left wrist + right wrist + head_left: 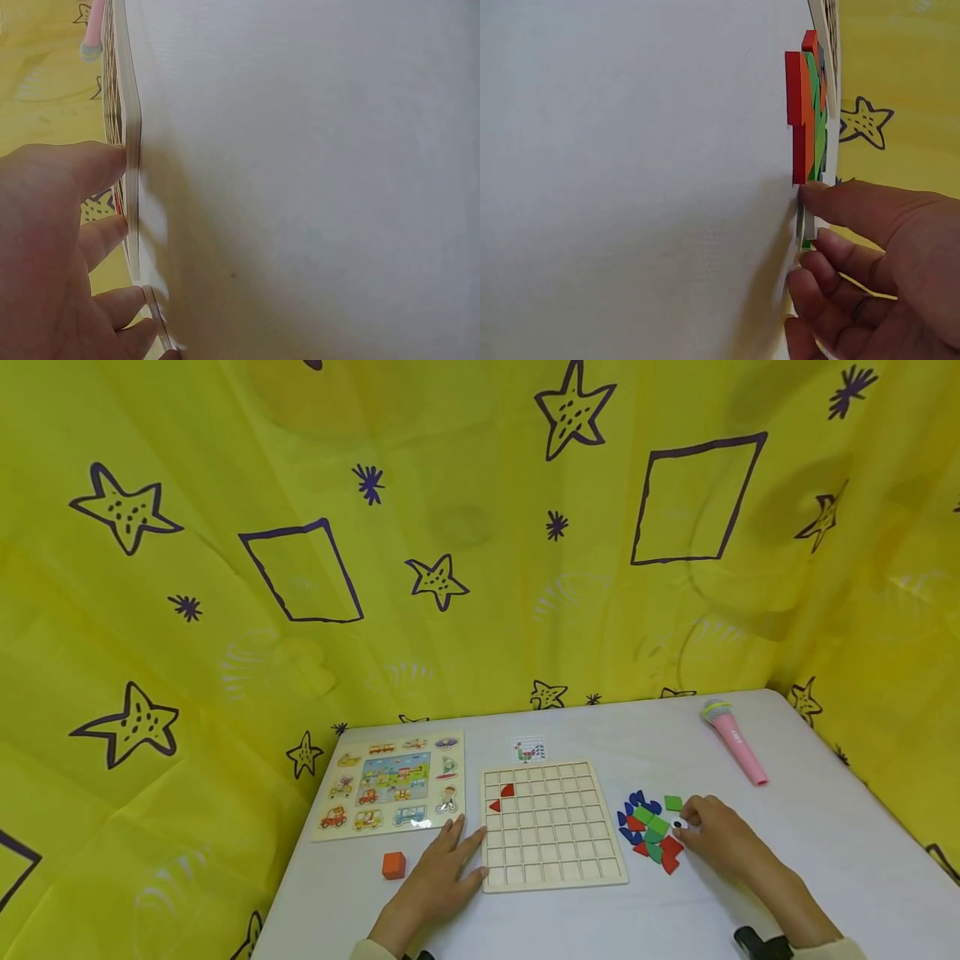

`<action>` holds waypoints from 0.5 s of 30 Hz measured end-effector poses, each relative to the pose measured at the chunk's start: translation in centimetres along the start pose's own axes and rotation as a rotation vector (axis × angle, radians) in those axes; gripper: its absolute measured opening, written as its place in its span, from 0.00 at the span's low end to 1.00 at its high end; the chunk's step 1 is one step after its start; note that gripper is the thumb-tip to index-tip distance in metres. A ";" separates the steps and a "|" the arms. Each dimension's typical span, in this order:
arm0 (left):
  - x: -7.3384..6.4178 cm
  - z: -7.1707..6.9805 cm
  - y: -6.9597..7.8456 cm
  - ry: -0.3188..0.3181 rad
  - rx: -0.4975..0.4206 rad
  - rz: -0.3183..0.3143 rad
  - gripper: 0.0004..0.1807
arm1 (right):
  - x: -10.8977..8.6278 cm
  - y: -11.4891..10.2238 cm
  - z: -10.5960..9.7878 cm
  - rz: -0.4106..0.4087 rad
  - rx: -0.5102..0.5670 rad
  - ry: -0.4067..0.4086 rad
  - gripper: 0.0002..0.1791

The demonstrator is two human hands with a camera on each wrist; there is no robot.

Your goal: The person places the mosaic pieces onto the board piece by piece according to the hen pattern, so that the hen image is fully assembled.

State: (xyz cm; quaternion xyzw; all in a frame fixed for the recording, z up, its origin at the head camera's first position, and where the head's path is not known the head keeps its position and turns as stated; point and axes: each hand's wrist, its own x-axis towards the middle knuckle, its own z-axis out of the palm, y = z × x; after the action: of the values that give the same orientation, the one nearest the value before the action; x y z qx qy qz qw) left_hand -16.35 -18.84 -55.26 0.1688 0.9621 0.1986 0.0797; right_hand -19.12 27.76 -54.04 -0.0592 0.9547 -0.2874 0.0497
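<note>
A wooden grid board (555, 883) lies flat on the white table, with two small red pieces (507, 790) in cells at its upper left. My left hand (442, 878) rests at the board's left edge, fingers spread, thumb and fingertips touching the rim. To the right of the board is a loose pile of blue, green and red shaped pieces (655, 828). Over the pile's right side, my right hand (722, 839) pinches a small white piece with a black dot (678, 823) between thumb and fingers. That white piece (810, 222) is partly covered by the fingers in the right wrist view.
A vehicle picture puzzle (324, 827) lies left of the board, with an orange cube (393, 865) in front of it. Behind the board sits a small pattern card (529, 749). A pink microphone (738, 750) lies at the back right. Yellow patterned cloth (480, 635) surrounds the table.
</note>
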 end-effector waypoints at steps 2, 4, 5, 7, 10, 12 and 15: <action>0.0 0.0 0.0 -0.002 0.004 0.000 0.36 | 0.2 -0.6 -0.2 0.006 0.003 0.012 0.16; 0.0 0.0 0.0 -0.003 0.008 0.000 0.36 | 0.3 -1.3 -0.4 -0.005 0.019 0.031 0.15; 0.0 0.0 0.0 -0.003 0.009 -0.001 0.36 | 0.4 -1.8 -0.5 -0.017 0.024 0.044 0.15; 0.0 0.0 0.0 -0.002 0.009 -0.001 0.36 | 0.6 -2.9 -0.6 -0.044 0.028 0.073 0.15; 0.0 -0.1 0.0 0.001 0.007 -0.002 0.35 | 1.0 -4.5 -0.8 -0.081 0.030 0.111 0.15; 0.0 0.0 0.0 0.002 0.006 -0.001 0.36 | 1.3 -5.6 -0.7 -0.099 0.036 0.129 0.15; 0.0 0.0 0.1 0.001 0.000 -0.003 0.36 | 1.9 -7.1 -0.3 -0.135 0.061 0.146 0.14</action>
State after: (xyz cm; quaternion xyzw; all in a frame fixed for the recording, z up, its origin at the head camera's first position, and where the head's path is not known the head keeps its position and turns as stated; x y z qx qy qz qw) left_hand -16.36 -18.78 -55.20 0.1671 0.9624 0.1986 0.0795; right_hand -20.48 21.82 -49.98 -0.1005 0.9405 -0.3224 -0.0377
